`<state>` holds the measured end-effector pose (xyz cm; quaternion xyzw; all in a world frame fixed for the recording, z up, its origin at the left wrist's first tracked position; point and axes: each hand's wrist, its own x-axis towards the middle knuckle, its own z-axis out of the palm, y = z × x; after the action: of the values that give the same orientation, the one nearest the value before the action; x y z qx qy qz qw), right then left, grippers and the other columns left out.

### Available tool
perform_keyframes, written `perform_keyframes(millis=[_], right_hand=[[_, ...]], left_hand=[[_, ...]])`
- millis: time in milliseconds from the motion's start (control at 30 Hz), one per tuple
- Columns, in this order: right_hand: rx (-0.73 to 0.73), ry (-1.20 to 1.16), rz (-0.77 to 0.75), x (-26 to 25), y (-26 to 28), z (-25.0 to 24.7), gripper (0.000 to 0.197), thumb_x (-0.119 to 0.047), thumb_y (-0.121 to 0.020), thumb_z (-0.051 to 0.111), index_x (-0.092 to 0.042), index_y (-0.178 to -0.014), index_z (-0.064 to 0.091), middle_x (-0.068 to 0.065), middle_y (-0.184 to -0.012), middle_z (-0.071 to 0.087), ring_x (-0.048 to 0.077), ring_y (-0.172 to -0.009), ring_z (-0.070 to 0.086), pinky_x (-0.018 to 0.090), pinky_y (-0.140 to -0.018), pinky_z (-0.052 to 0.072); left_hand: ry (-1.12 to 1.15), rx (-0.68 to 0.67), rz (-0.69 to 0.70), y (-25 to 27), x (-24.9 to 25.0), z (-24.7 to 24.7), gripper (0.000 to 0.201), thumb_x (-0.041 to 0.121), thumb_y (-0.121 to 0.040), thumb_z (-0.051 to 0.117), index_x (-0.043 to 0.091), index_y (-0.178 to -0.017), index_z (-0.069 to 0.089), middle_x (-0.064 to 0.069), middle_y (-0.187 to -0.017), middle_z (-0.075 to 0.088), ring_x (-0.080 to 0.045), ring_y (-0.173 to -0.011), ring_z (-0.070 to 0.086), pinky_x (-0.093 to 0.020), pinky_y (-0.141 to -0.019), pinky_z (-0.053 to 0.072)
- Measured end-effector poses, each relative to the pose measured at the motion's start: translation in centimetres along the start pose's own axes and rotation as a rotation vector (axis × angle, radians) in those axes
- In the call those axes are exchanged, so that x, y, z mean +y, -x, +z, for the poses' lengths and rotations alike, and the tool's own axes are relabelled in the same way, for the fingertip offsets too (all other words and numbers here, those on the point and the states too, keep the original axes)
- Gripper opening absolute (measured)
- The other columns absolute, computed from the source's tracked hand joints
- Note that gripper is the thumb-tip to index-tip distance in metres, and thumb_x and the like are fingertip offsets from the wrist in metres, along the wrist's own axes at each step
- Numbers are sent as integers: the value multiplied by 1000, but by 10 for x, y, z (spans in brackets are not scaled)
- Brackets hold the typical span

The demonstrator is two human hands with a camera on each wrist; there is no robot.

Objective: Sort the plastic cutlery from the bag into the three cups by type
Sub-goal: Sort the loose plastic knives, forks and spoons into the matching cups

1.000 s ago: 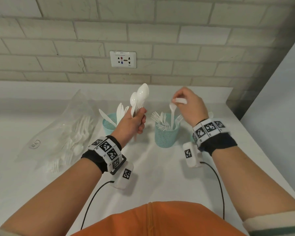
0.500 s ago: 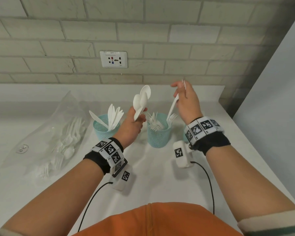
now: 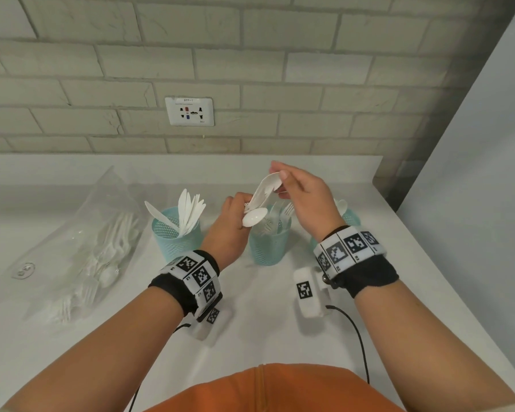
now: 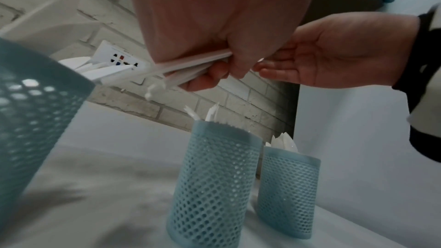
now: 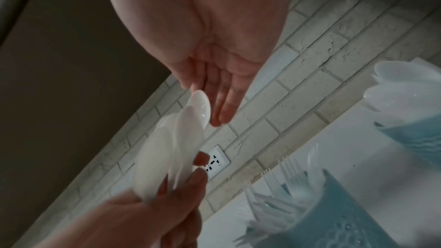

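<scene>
My left hand [image 3: 243, 205] grips a bundle of white plastic spoons [image 3: 263, 191] above the middle cup, with the bowls slanting up to the right. My right hand [image 3: 280, 173] pinches the topmost spoon bowl between thumb and straight fingers; the right wrist view shows the spoons [image 5: 183, 135] beside those fingertips [image 5: 220, 118]. Spoon handles [image 4: 190, 65] stick out of my left fist. Three teal mesh cups stand in a row. The left cup [image 3: 173, 248] holds knives, the middle cup [image 3: 268, 251] forks. The right cup [image 3: 351, 217], with spoons, is mostly hidden behind my right wrist.
A clear plastic bag [image 3: 72, 248] with more white cutlery lies on the white counter [image 3: 265, 316] at the left. A brick wall with a power socket [image 3: 189, 111] stands behind. The counter's right edge runs diagonally near my right arm. Cables trail from both wrist cameras.
My right hand held a fork over the middle cup; that fork is gone from it, and the hand now pinches the spoons. My left hand has tilted the bundle rightward and lower.
</scene>
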<state>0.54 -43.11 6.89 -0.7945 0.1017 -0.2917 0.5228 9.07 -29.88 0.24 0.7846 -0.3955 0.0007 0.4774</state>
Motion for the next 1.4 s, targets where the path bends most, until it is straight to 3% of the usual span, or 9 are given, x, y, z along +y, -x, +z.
perform_keyframes(millis=[233,367,533,767,867,967,1100,1200,1400], right_hand=[[-46,-86,80,0,13,0,35,-20,-101,41,-20,-134,52,-4,-127,61,10,-116,57,29,-103,44],[-10,-2,131,2,18,-14,45,1,-92,43,-20,-131,52,-1,-125,60,0,-89,54,17,-80,45],[-216,71,183,0,31,-19,38,-14,-79,71,-19,-115,60,-6,-103,65,-3,-65,51,16,-64,42],[-186,156,232,3,31,-38,20,0,-85,54,-10,-103,54,-1,-66,55,10,-51,51,22,-51,45],[-263,317,236,7,27,-57,11,-4,-87,48,-12,-86,55,2,-58,57,7,-47,53,21,-53,45],[-213,293,290,15,18,-85,18,-14,-94,48,-11,-79,58,3,-58,57,12,-49,53,24,-56,46],[19,232,354,32,4,-117,18,-18,-94,49,-6,-85,59,7,-59,55,17,-52,52,32,-66,48],[91,212,382,46,0,-121,19,-18,-94,52,-1,-90,60,9,-61,56,19,-54,54,30,-64,50],[-47,451,460,76,6,-111,29,-28,-88,63,1,-87,64,12,-71,62,23,-66,59,33,-67,49]], left_hand=[[-25,-6,-58,-14,30,6,19,27,-96,50,10,-96,56,-2,-81,58,-17,-70,51,-27,-61,38],[250,73,-189,-23,47,6,16,25,-99,45,16,-105,56,9,-86,58,-10,-70,53,-21,-57,48],[440,94,-163,-36,68,17,23,30,-98,46,14,-88,59,-14,-104,48,-12,-73,58,-10,-54,47],[638,-260,-221,-37,94,43,20,27,-98,48,9,-92,54,-8,-67,53,-29,-57,55,-37,-49,50],[564,-328,-153,-35,103,52,42,41,-95,48,-1,-92,54,-9,-62,59,-32,-55,60,-37,-55,50],[446,-274,-41,-29,105,60,36,37,-100,39,13,-81,57,9,-63,65,-5,-64,63,-24,-70,49],[-147,-293,24,-28,83,84,22,17,-98,42,12,-111,59,-7,-113,58,-23,-109,52,-38,-96,42],[-512,-392,146,-21,72,103,34,21,-92,50,17,-126,51,-6,-125,44,-25,-118,37,-36,-97,40],[-619,-314,163,-25,74,119,42,42,-91,52,11,-120,52,-9,-121,46,-26,-115,40,-36,-95,42]])
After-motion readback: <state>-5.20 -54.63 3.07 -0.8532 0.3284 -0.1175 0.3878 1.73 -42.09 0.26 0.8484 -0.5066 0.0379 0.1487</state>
